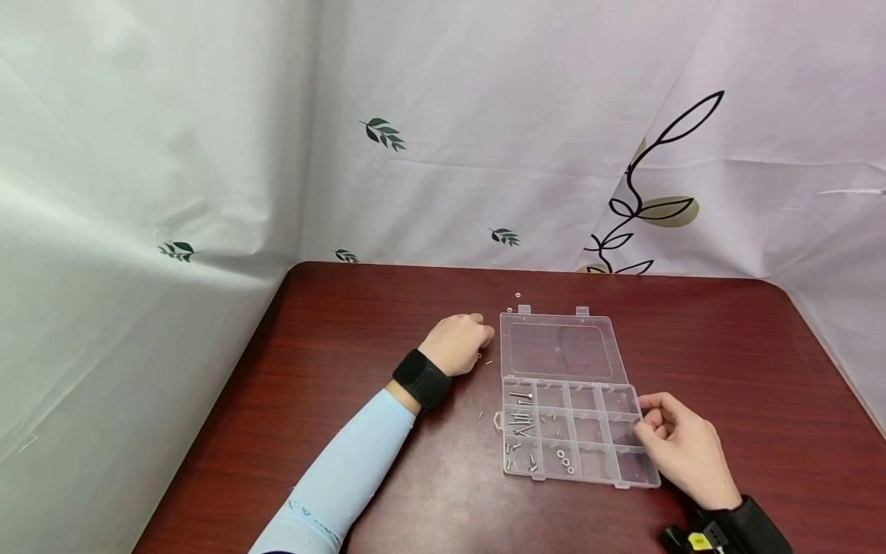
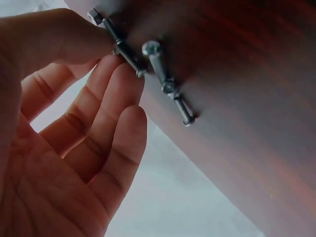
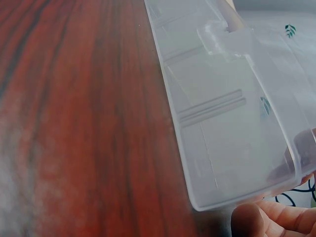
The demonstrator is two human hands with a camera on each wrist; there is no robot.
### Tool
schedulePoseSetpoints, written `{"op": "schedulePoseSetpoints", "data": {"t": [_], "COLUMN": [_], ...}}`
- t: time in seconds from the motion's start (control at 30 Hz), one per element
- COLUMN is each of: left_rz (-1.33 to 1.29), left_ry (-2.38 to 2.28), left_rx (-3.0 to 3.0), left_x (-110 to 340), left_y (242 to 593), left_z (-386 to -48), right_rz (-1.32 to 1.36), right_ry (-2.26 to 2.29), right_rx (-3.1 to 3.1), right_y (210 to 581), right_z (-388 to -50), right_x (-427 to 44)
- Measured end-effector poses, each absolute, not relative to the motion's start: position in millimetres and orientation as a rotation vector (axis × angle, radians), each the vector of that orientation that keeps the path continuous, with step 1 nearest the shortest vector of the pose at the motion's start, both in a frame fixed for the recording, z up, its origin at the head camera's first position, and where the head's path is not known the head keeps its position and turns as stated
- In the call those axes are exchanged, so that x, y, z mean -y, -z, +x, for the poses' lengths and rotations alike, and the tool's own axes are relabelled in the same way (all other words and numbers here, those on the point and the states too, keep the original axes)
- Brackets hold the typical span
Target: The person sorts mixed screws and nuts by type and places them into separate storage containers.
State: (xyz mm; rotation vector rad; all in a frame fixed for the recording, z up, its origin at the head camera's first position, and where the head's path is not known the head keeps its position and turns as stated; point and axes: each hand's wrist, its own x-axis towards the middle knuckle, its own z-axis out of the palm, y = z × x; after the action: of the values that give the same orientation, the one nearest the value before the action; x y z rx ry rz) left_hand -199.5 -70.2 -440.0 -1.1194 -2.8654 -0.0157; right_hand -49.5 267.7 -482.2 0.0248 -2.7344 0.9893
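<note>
A clear plastic compartment box (image 1: 595,423) lies on the table with its lid (image 1: 561,350) folded back. My right hand (image 1: 685,450) holds its right wall between thumb and fingers; the right wrist view shows fingertips (image 3: 249,219) at a corner of the box (image 3: 222,138). Beyond the box's left side, my left hand (image 1: 458,344) reaches down to the tabletop, fingers bent. In the left wrist view, small metal screws (image 2: 157,61) lie by its thumb and fingertips (image 2: 131,128). Whether it pinches one cannot be told.
The box's left compartments contain screws (image 1: 521,419), and white-looking rings (image 1: 565,462) lie in a front one. Small rings (image 1: 517,295) sit on the table (image 1: 388,308) behind the lid. A tiny screw (image 1: 481,415) lies left of the box. A patterned curtain (image 1: 443,154) hangs behind.
</note>
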Motion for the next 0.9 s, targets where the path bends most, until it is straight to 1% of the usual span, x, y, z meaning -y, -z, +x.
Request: {"op": "schedulePoseSetpoints", "data": {"t": [0.6, 0.73, 0.9], "left_rz": [-1.112, -1.143, -1.264], "left_ry": [0.056, 0.095, 0.195], "left_rx": [2.862, 2.801, 2.694], "left_x": [71.0, 69.8, 62.0], "left_y": [445.4, 442.2, 427.9], "left_z": [-202.5, -200.7, -190.5], "right_rz": [0.027, 0.027, 0.023], "right_ry": [-0.992, -0.997, -0.997], "right_rx": [2.727, 2.729, 2.734], "right_y": [483.0, 483.4, 483.0], "right_z": [-50.0, -50.0, -50.3], "right_x": [-267.7, -268.1, -268.4]}}
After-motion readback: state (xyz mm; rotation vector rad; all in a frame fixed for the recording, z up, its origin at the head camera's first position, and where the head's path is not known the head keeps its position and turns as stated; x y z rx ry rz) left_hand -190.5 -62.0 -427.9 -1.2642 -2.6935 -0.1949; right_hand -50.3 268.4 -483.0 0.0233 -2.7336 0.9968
